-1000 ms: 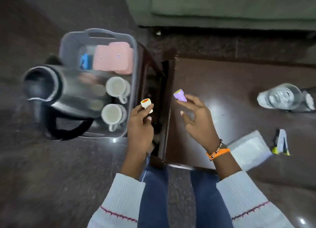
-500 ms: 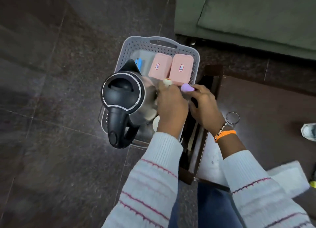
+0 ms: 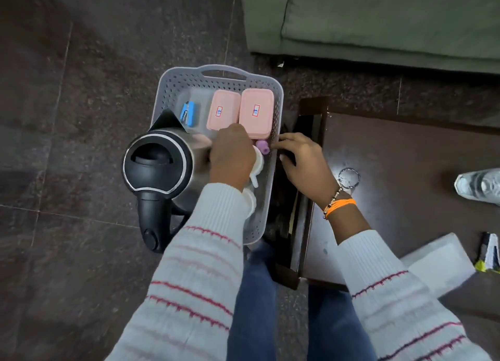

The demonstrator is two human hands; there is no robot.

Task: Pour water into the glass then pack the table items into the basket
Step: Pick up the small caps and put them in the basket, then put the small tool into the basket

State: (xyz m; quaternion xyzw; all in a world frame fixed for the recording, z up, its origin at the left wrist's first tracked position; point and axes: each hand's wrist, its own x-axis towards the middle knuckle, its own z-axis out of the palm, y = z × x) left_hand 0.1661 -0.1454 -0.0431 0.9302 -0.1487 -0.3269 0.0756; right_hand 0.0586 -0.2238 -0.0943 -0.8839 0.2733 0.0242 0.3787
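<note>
- One grey perforated basket (image 3: 173, 90) is seen on the floor, reached into by both hands.
- One kettle (image 3: 159, 163) with a black lid and handle is stood in the basket, just to the outer side of the left hand (image 3: 232, 157).
- Two pink lidded boxes (image 3: 242, 110) are laid side by side in the basket, just beyond the left hand; one blue stapler (image 3: 186, 112) is set beside them.
- Two white cups (image 3: 257, 165) are partly hidden under the left hand and sleeve.
- One small purple cap (image 3: 263, 147) is lodged between the two hands, inside the basket.
- The left hand is turned knuckles-up over the cups; whether anything is held cannot be told.
- The right hand (image 3: 305, 160) is rested on the basket's near rim, fingers loosely spread, nothing held.
- On the tabletop (image 3: 400, 155), on the far side of the right hand, one glass (image 3: 480, 184), one white packet (image 3: 439, 268) and one ring (image 3: 349, 178) are left.
</note>
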